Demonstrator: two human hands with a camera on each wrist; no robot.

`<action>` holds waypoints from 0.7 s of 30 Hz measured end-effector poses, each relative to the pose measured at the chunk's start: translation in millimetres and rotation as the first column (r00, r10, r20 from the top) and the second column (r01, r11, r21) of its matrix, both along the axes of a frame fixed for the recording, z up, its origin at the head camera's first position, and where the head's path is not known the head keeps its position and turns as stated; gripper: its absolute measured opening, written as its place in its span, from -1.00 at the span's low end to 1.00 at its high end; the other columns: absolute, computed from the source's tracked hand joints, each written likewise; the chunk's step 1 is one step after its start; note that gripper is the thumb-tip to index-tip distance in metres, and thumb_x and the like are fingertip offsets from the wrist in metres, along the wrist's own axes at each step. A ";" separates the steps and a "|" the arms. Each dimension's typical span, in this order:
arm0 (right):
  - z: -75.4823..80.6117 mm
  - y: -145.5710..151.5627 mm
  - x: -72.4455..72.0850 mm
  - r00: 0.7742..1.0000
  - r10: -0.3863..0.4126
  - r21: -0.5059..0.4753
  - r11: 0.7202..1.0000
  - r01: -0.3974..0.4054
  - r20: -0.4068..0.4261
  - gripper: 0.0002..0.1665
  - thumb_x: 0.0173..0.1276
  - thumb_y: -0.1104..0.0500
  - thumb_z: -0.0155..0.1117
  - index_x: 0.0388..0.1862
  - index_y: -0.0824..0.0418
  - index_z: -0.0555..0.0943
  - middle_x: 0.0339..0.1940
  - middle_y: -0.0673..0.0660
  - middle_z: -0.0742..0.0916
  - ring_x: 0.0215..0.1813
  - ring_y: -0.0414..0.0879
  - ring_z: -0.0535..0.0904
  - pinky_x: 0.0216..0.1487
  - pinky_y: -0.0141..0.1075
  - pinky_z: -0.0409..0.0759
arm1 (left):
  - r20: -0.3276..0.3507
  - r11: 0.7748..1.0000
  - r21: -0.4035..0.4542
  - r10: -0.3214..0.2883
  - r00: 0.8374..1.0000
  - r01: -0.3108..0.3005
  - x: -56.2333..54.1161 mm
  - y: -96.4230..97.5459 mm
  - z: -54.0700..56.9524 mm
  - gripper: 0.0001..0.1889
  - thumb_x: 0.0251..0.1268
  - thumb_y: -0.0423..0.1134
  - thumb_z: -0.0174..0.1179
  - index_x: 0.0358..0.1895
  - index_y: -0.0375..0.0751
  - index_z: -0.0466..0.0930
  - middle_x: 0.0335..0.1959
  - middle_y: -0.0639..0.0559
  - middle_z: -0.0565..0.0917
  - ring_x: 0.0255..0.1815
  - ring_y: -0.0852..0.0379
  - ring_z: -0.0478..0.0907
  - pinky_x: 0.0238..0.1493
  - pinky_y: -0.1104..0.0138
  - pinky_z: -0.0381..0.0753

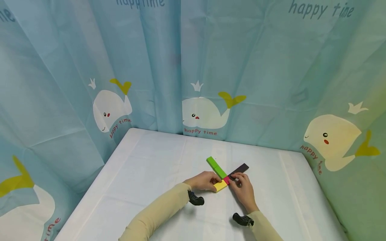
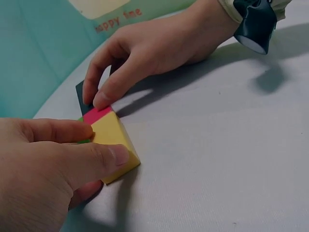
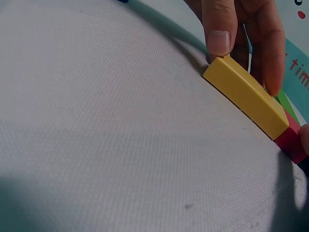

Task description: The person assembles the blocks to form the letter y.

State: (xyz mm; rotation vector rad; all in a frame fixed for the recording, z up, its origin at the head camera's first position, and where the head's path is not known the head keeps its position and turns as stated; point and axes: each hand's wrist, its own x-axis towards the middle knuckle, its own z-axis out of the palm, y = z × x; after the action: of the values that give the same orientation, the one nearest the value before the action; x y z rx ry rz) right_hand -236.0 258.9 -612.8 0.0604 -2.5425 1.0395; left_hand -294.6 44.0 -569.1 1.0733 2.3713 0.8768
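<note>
In the head view my left hand pinches a yellow block, thumb on one side and fingers on the other. The yellow block lies end to end with a small red block. My right hand has its fingers curled at the near end of a black block. Its thumb touches the red block near where the two meet, and the hand hides part of the black block. A row of green blocks runs from the joint toward the back left. Together the blocks form branching arms flat on the table.
The white table stretches around the blocks, its back edge against a blue curtain printed with whales. Dark wrist cameras sit on both wrists. A small dark blue thing shows at the right wrist view's top edge.
</note>
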 end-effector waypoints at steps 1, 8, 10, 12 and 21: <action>0.1 -0.3 0.3 1.000 0.000 -0.002 1.000 0.000 0.001 -0.71 0.22 0.21 0.46 -0.09 0.28 0.68 0.03 0.19 0.58 -0.23 -0.09 0.48 -0.23 -0.37 0.43 | -0.002 1.000 -0.002 -0.004 1.000 0.004 0.3 -0.7 0.4 -0.57 0.16 -0.30 0.41 0.14 -0.17 0.63 -0.13 0.14 0.61 -0.23 0.37 0.47 -0.15 0.55 0.46; 2.0 -4.0 1.3 1.000 0.005 -0.020 1.000 -0.004 0.019 -0.69 0.22 0.20 0.46 -0.08 0.28 0.68 0.04 0.18 0.58 -0.21 -0.08 0.48 -0.22 -0.36 0.44 | -0.067 0.997 -0.061 -0.059 0.996 0.055 3.2 -26.6 5.7 -0.61 0.23 -0.25 0.36 0.13 -0.18 0.63 -0.13 0.18 0.59 -0.18 0.36 0.47 -0.09 0.54 0.45; 2.6 -4.4 1.4 1.000 0.001 -0.018 1.000 0.000 0.023 -0.69 0.22 0.20 0.46 -0.08 0.28 0.68 0.05 0.18 0.58 -0.20 -0.08 0.48 -0.21 -0.34 0.44 | -0.087 0.992 -0.099 -0.085 0.993 0.076 4.7 -40.7 9.4 -0.62 0.24 -0.22 0.35 0.14 -0.15 0.63 -0.12 0.21 0.58 -0.15 0.36 0.47 -0.06 0.52 0.45; 2.9 -4.1 1.0 0.999 -0.003 -0.018 1.000 0.003 0.035 -0.69 0.23 0.20 0.46 -0.07 0.27 0.67 0.06 0.18 0.58 -0.20 -0.09 0.47 -0.20 -0.33 0.44 | -0.104 0.986 -0.134 -0.112 0.988 0.098 7.0 -55.8 13.6 -0.62 0.24 -0.19 0.36 0.13 -0.10 0.64 -0.09 0.20 0.58 -0.11 0.34 0.48 -0.03 0.50 0.46; 2.6 -1.2 0.9 1.000 0.006 -0.009 1.000 -0.006 0.016 -0.70 0.22 0.21 0.46 -0.08 0.27 0.67 0.04 0.18 0.58 -0.22 -0.10 0.46 -0.24 -0.34 0.43 | -0.142 0.977 -0.184 -0.130 0.981 0.103 22.0 -114.8 13.2 -0.62 0.22 -0.09 0.38 0.10 -0.01 0.66 -0.02 0.17 0.51 -0.05 0.31 0.43 0.03 0.44 0.44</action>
State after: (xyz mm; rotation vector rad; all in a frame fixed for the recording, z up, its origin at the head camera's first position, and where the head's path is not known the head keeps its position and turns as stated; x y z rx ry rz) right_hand -235.1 257.8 -610.2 0.0576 -2.5532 1.0584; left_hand -272.6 -70.8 -556.0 1.2324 2.4266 0.5490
